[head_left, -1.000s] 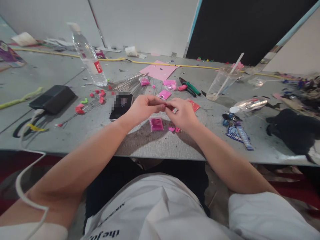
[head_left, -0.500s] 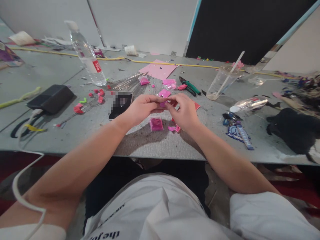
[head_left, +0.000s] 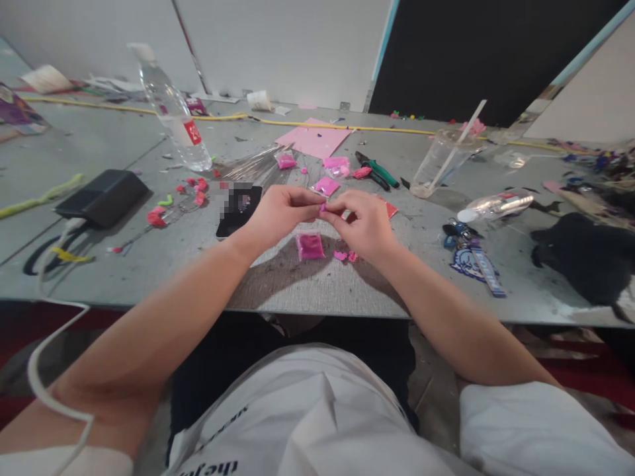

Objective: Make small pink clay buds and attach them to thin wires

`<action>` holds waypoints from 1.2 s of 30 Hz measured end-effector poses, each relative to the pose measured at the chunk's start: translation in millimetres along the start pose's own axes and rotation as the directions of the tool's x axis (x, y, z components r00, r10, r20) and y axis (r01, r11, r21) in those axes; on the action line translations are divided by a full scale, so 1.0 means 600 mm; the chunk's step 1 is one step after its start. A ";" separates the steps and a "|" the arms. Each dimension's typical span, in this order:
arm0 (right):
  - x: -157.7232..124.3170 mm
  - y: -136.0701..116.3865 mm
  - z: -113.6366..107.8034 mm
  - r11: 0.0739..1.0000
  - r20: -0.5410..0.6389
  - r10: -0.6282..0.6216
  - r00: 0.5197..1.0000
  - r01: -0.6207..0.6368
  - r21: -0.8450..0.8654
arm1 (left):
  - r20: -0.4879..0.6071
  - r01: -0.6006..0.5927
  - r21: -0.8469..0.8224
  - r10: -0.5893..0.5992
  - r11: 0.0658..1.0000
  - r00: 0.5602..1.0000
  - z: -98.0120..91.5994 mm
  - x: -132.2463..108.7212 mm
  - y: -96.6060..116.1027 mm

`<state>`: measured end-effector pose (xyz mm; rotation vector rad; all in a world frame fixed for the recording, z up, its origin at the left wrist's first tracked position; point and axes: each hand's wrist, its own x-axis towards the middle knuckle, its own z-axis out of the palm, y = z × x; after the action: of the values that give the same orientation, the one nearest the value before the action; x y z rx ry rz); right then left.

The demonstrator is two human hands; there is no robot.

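Observation:
Both hands meet over the middle of the table, fingertips pinched together. Between them is a small bit of pink modelling clay (head_left: pixel 323 207), mostly covered by the fingers. My left hand (head_left: pixel 284 213) is closed on its left side, and my right hand (head_left: pixel 362 221) closes on it from the right. Just below the hands lies a dark pink packet of clay (head_left: pixel 310 246). Loose pink clay pieces (head_left: pixel 346 256) rest under the right wrist. Beyond the fingertips is a lighter pink packet (head_left: pixel 326 186), with further pink packets (head_left: pixel 336 165) behind it.
Left of the hands are a phone (head_left: pixel 243 210), red clay pieces on wires (head_left: pixel 157 217), a black power box (head_left: pixel 103 196) and an upright water bottle (head_left: pixel 173 116). Green-handled pliers (head_left: pixel 381 173), a plastic cup with straw (head_left: pixel 440 162), a lying bottle (head_left: pixel 496 205) and keychains (head_left: pixel 476 264) are rightward.
The fingertips have shifted slightly nearer to me, and the pink clay between them shows as a smaller bit. Items on the table stay where they were.

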<state>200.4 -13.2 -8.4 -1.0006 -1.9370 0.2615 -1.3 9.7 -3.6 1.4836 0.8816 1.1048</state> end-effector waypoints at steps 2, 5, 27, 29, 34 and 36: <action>0.002 0.005 0.000 0.999 -0.034 0.046 0.998 -0.047 -0.013 | 0.036 0.037 -0.062 -0.035 0.997 0.999 0.003 -0.002 0.004; 0.004 0.014 0.001 0.998 -0.034 0.039 0.999 -0.041 -0.054 | 0.050 0.074 -0.192 -0.066 0.979 0.997 0.004 -0.004 0.008; 0.024 0.022 -0.091 0.977 0.074 0.203 0.976 -0.207 0.046 | 0.210 -0.237 0.545 0.143 0.804 0.967 0.031 -0.012 -0.005; 0.021 0.044 -0.098 0.954 0.124 0.295 0.948 -0.300 0.026 | 0.299 -0.313 0.689 0.137 0.654 0.944 0.034 -0.011 -0.011; 0.001 0.097 -0.083 0.769 0.351 0.570 0.742 -0.633 0.089 | 0.377 -0.328 0.787 0.014 0.522 0.926 0.039 -0.010 -0.022; -0.004 0.106 -0.075 0.769 0.438 0.539 0.720 -0.633 0.094 | 0.377 -0.315 0.786 -0.010 0.531 0.926 0.041 -0.010 -0.022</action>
<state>271.8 17.2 -18.7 -1.4695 -1.7972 1.1163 20.9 -1.0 -18.5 2.5225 1.1093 0.4564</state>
